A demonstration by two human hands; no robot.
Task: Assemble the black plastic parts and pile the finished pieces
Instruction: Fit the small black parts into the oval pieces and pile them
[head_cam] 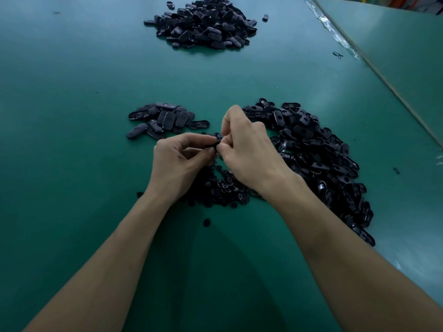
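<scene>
I saw the left hand (177, 161) and the right hand (244, 149) pinch one thin black part (212, 144) (only its edge showed), fingers curled.

Tabletop (72, 164) carries four heaps. Far pile (203, 22) sits at back centre, well apart from the rest. Small pile (163, 118) left of centre, long pile (318, 159) down the right side. Round-piece heap (223, 188) between them, under left hand (177, 161) and right hand (244, 149), which pinch one part (213, 143) together. Stray piece (206, 222) just in front.
</scene>
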